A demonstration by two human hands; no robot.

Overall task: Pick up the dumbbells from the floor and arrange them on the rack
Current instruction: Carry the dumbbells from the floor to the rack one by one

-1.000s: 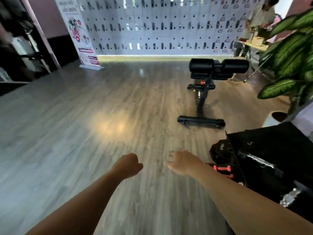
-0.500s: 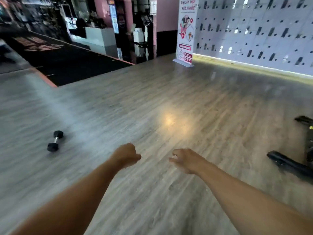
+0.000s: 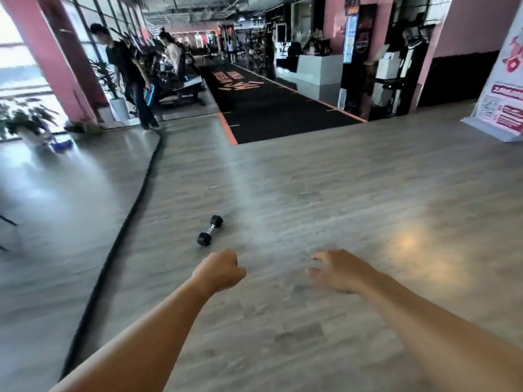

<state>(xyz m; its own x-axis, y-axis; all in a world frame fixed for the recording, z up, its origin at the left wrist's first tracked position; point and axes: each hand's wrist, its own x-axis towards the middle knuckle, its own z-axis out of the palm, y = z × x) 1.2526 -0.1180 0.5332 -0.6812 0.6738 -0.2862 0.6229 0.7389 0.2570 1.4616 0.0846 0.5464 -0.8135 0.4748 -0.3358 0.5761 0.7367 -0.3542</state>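
Since half a second ago the dumbbell has slid from far off to my left toward the middle of my view, and now lies on the wood floor just beyond my left hand, untouched. Both arms reach forward at about the same height. That left hand is curled into a loose fist around nothing; my right hand hangs palm down, fingers spread and relaxed, also holding nothing. Left of the dumbbell a thick black rope snakes along the floor. Beyond the dumbbell the wood ends at a black mat edged in orange. To the dumbbell's right the boards run wide and bare. No rack shows.
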